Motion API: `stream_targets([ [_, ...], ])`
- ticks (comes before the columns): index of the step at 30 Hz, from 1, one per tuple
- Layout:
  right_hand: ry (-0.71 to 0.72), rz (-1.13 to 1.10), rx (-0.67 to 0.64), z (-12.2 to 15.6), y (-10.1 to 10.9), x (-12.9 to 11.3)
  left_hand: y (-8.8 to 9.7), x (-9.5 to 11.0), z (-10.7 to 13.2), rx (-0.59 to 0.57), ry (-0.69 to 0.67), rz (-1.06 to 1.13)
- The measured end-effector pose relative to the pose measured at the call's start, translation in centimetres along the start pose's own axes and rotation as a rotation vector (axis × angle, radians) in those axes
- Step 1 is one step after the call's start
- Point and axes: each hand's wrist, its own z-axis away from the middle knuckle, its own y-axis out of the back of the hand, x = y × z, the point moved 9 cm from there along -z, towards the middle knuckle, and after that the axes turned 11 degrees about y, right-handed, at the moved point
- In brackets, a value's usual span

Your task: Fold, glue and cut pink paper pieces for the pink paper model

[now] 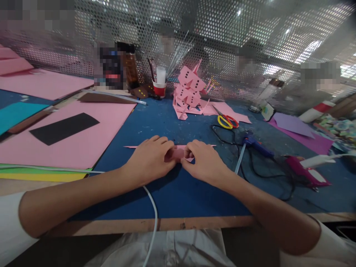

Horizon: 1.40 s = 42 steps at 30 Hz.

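Observation:
My left hand (150, 159) and my right hand (204, 161) meet in the middle of the blue table (172, 196). Between them lies a small piece of pink paper (175, 152) with thin points sticking out left and right. Both hands have their fingers curled and pressed on the paper, pinching it against the table. Most of the paper is hidden under the fingers.
A pile of folded pink paper pieces (189, 92) with dots stands behind. Yellow-and-red scissors (227, 121), a blue glue gun (257, 145) with black cord and a pink glue gun (306, 172) lie to the right. Large pink sheets (83, 137) and a black strip (63, 128) lie left. A mesh wall rises behind.

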Motion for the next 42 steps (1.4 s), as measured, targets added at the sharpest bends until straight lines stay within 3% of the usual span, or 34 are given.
stream_targets([
  [19, -0.013, 0.038, 0.013, -0.1, 0.2, -0.2, 0.0, 0.0, 0.0, -0.009, 0.018, 0.028],
  [42, -0.001, -0.121, -0.03, 0.2, 0.1, 0.3, -0.2, -1.4, 0.0, -0.157, -0.038, 0.262],
])
